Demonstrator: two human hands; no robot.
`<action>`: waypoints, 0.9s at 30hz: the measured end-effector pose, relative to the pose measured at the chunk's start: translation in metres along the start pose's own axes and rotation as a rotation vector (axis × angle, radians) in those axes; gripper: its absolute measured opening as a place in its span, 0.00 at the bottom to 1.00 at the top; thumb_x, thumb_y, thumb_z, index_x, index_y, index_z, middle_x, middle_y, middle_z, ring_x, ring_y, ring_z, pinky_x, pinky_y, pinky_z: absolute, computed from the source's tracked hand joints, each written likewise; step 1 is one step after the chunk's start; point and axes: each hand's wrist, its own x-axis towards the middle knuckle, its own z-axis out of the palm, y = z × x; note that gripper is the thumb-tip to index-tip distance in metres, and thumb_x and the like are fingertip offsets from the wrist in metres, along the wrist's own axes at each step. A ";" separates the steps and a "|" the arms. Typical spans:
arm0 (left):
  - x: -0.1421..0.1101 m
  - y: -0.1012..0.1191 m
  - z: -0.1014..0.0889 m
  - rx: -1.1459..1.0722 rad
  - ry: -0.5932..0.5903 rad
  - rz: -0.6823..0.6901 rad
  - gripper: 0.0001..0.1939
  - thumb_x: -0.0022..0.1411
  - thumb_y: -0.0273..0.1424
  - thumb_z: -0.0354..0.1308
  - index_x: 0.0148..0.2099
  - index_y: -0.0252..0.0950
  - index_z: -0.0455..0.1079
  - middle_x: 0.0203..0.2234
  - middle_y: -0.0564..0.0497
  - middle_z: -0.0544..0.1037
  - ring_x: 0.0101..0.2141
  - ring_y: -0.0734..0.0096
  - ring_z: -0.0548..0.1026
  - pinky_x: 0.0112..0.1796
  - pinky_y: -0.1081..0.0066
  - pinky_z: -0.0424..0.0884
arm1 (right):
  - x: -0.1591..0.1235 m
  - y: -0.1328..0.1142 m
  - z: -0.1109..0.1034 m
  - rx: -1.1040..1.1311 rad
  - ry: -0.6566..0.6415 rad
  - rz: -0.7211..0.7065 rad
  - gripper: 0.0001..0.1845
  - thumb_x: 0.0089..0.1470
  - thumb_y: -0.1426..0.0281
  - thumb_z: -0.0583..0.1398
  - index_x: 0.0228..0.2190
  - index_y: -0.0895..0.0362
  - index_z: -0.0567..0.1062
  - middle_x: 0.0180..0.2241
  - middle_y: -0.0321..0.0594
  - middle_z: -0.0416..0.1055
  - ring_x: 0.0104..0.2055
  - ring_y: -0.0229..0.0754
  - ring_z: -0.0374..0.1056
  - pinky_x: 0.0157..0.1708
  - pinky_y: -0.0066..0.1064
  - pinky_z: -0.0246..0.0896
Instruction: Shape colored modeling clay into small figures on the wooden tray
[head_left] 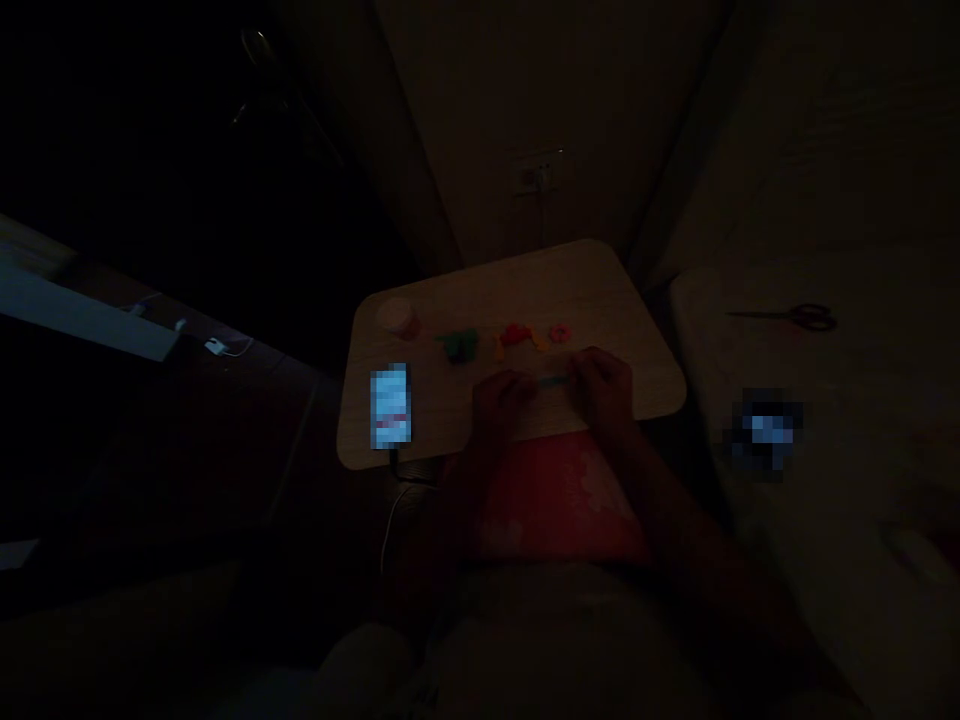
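A thin blue-green strip [553,381] stretches between my two hands over the front of a small wooden table [442,430]. My left hand [504,400] is closed at the strip's left end, and my right hand [604,384] pinches its right end. What the strip is made of is too dark to tell. Just beyond my hands lie a green lumpy piece [460,345], a red piece [515,334] with orange-yellow bits [538,341] beside it, and a pink ring-shaped piece [560,333].
A lit phone [391,408] with a cable lies at the table's left, below a pale cup-like container [398,317]. On the light surface to the right are scissors [806,317] and a second lit device [771,432]. A wall socket [537,176] holds a plug.
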 end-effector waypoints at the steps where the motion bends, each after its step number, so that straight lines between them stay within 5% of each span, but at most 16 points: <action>1: 0.000 0.001 -0.001 0.011 0.006 0.018 0.19 0.72 0.39 0.56 0.31 0.36 0.77 0.25 0.51 0.79 0.29 0.71 0.76 0.34 0.71 0.72 | 0.000 -0.002 -0.003 -0.092 0.029 -0.056 0.19 0.62 0.56 0.60 0.25 0.54 0.73 0.22 0.33 0.67 0.24 0.38 0.62 0.27 0.31 0.56; 3: 0.002 0.002 -0.001 0.034 0.022 0.074 0.17 0.72 0.38 0.55 0.34 0.36 0.79 0.27 0.51 0.80 0.30 0.70 0.77 0.36 0.70 0.72 | 0.000 -0.007 -0.009 -0.313 0.027 -0.180 0.16 0.62 0.60 0.60 0.26 0.55 0.76 0.24 0.36 0.70 0.28 0.41 0.66 0.31 0.32 0.59; 7: 0.005 0.002 0.000 0.066 0.035 0.160 0.11 0.70 0.38 0.60 0.42 0.37 0.80 0.37 0.47 0.82 0.38 0.67 0.79 0.41 0.69 0.74 | 0.002 -0.014 -0.015 -0.794 -0.205 -0.359 0.11 0.61 0.65 0.61 0.39 0.57 0.82 0.38 0.47 0.77 0.42 0.50 0.70 0.43 0.39 0.63; 12: 0.001 0.000 0.005 0.175 -0.018 0.109 0.10 0.69 0.35 0.62 0.49 0.38 0.77 0.40 0.47 0.83 0.38 0.68 0.80 0.43 0.68 0.76 | 0.003 -0.018 -0.016 -1.090 -0.327 -0.371 0.13 0.62 0.69 0.61 0.44 0.60 0.82 0.46 0.54 0.74 0.48 0.55 0.65 0.48 0.42 0.60; 19: 0.002 -0.003 0.008 0.449 -0.148 0.213 0.04 0.67 0.31 0.63 0.42 0.38 0.77 0.39 0.47 0.79 0.45 0.62 0.76 0.50 0.60 0.74 | -0.001 -0.019 -0.023 -1.287 -0.336 -0.285 0.09 0.62 0.72 0.59 0.38 0.61 0.79 0.44 0.55 0.73 0.46 0.54 0.63 0.45 0.41 0.56; 27: 0.004 -0.007 0.008 0.478 -0.164 0.183 0.07 0.65 0.28 0.63 0.46 0.37 0.75 0.41 0.46 0.77 0.45 0.59 0.74 0.51 0.59 0.72 | -0.011 -0.013 -0.023 -1.351 -0.282 -0.270 0.12 0.67 0.73 0.52 0.40 0.61 0.76 0.37 0.52 0.75 0.39 0.52 0.66 0.38 0.39 0.50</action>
